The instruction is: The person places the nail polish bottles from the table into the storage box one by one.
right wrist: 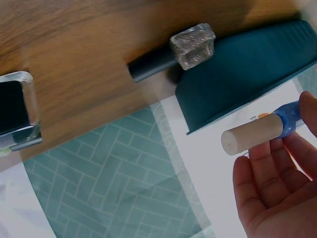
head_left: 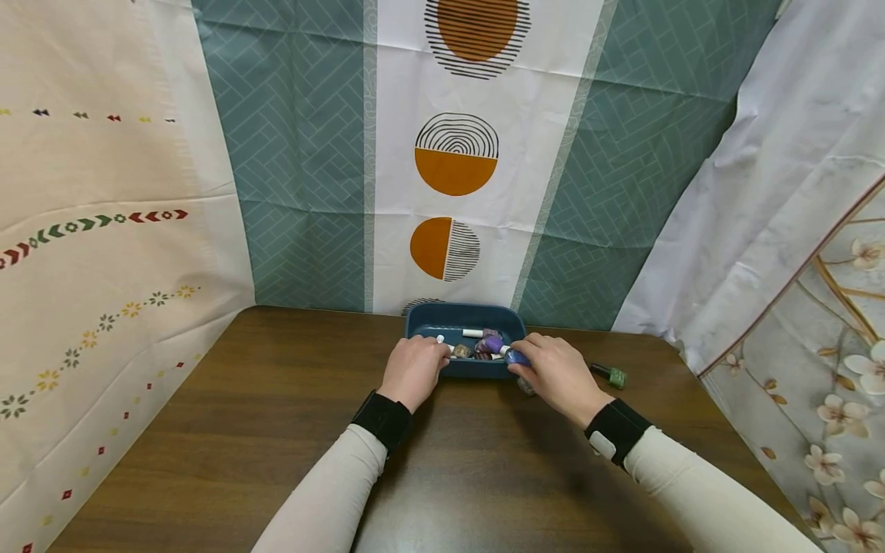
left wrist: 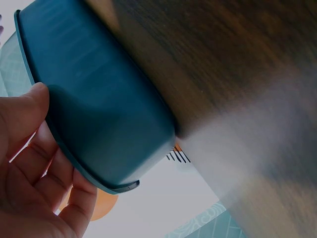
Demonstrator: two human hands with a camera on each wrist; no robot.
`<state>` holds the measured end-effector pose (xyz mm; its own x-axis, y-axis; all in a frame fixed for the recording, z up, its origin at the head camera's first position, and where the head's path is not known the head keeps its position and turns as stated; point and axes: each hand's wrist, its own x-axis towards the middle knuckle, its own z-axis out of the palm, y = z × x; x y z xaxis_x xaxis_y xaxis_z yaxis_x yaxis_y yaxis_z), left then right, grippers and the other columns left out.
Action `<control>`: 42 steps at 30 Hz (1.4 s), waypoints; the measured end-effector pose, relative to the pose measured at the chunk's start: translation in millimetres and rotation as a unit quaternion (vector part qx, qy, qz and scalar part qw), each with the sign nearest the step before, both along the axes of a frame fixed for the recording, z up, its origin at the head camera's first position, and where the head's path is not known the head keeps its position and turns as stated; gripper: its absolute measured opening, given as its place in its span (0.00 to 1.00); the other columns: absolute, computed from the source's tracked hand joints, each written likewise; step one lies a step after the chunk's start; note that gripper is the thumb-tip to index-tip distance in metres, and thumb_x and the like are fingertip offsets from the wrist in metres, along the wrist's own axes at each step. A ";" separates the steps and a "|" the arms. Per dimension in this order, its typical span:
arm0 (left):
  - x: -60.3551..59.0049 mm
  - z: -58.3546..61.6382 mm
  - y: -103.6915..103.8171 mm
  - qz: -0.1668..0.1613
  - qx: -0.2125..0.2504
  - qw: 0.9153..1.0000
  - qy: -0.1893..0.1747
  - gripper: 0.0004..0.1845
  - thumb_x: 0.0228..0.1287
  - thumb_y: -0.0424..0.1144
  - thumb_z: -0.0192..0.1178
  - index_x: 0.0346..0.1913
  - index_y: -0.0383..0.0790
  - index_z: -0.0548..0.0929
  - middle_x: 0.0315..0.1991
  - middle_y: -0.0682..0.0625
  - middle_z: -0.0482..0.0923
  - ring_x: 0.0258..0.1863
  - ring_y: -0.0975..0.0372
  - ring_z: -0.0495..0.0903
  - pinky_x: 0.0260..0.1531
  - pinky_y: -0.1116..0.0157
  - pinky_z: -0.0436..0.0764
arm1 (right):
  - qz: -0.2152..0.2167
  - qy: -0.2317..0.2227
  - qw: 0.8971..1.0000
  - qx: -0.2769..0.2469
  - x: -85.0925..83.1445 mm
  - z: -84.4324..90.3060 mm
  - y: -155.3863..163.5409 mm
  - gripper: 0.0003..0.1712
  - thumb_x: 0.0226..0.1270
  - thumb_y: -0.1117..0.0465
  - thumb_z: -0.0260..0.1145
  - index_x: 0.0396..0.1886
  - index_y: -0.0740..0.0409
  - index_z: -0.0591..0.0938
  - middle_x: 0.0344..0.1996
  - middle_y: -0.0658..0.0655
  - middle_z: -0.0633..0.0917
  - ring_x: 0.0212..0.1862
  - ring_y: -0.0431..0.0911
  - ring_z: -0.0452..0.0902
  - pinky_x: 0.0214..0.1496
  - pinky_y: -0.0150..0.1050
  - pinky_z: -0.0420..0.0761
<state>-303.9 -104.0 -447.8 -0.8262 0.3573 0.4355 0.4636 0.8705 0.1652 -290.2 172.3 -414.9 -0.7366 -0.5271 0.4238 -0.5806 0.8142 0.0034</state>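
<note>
A dark blue tray (head_left: pixel 422 321) stands at the table's far edge with several small nail polish bottles (head_left: pixel 487 343) inside. My left hand (head_left: pixel 413 370) grips the tray's near left corner; in the left wrist view its thumb lies on the tray's outer wall (left wrist: pixel 99 94) and the fingers (left wrist: pixel 74 198) curl over the rim. At the tray's near right corner, my right hand (head_left: pixel 561 375) pinches a blue bottle with a cream cap (right wrist: pixel 262 131) just above the rim. A glitter bottle with a black cap (right wrist: pixel 190 45) lies on the table against the tray (right wrist: pixel 247 74).
A green bottle with a black cap (head_left: pixel 610 375) lies on the brown table (head_left: pixel 276 430) to the right of my right hand. A dark bottle in clear glass (right wrist: pixel 15 114) shows at the left of the right wrist view. Patterned curtains hang behind and to both sides.
</note>
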 end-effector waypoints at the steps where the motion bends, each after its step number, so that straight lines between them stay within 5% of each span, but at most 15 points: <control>1: 0.1 0.3 0.1 0.001 0.000 1.000 0.000 0.04 0.75 0.39 0.74 0.45 0.44 0.96 0.37 0.50 0.90 0.38 0.53 0.85 0.43 0.54 0.82 | -0.001 0.001 1.000 0.000 -0.1 0.6 -1.4 0.21 0.70 0.55 0.83 0.56 0.61 0.90 0.44 0.57 0.89 0.45 0.54 0.86 0.54 0.56 0.87; 22: 0.3 0.1 0.0 0.001 0.002 1.000 0.001 0.04 0.76 0.39 0.73 0.45 0.45 0.96 0.36 0.51 0.90 0.38 0.54 0.85 0.43 0.54 0.82 | 0.014 0.008 1.000 0.010 -12.5 7.3 -23.3 0.22 0.71 0.54 0.82 0.57 0.61 0.90 0.43 0.56 0.89 0.44 0.52 0.86 0.56 0.54 0.87; 42: -0.6 0.5 -0.7 0.000 0.005 1.000 -0.007 0.05 0.75 0.40 0.74 0.47 0.44 0.95 0.35 0.50 0.88 0.37 0.53 0.84 0.45 0.53 0.83 | -0.014 -0.035 0.999 0.036 -41.4 8.4 -64.2 0.19 0.73 0.54 0.81 0.55 0.60 0.91 0.42 0.56 0.89 0.43 0.52 0.86 0.54 0.52 0.87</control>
<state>-304.5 -104.7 -447.3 -0.8321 0.3533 0.4275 0.4614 0.8686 0.1804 -331.6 108.1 -406.5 -0.7775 -0.5337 0.3328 -0.5591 0.8288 0.0228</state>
